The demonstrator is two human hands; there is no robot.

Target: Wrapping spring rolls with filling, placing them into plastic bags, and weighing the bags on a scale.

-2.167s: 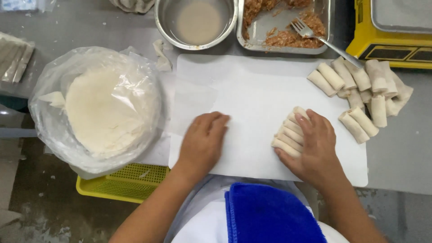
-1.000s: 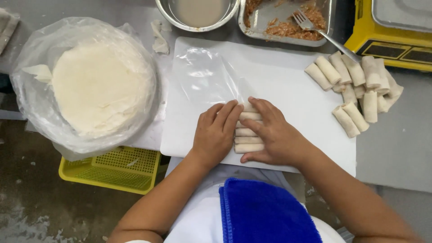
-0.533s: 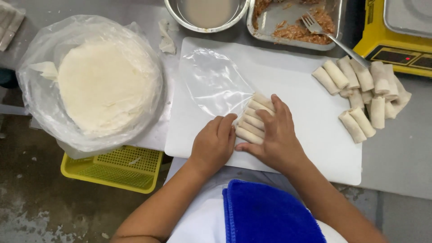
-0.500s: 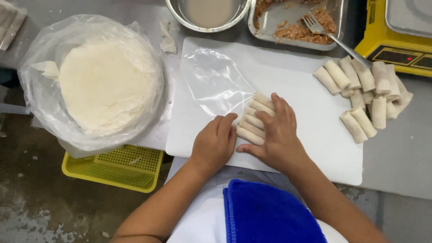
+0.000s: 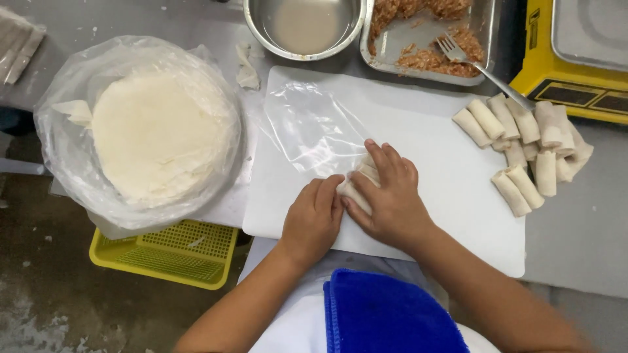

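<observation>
Lying on a grey table (image 5: 575,248), the white cutting board (image 5: 451,189) carries both hands: left hand (image 5: 314,219) and right hand (image 5: 389,196), grips pressed around pale rolls (image 5: 356,186).

Both forearms are bare to the lower frame edge; no sleeves, gloves, rings or wristbands are visible on left hand (image 5: 314,219) or right hand (image 5: 389,199). Below the wrists: white garment, blue towelling cloth (image 5: 386,314) over it
</observation>
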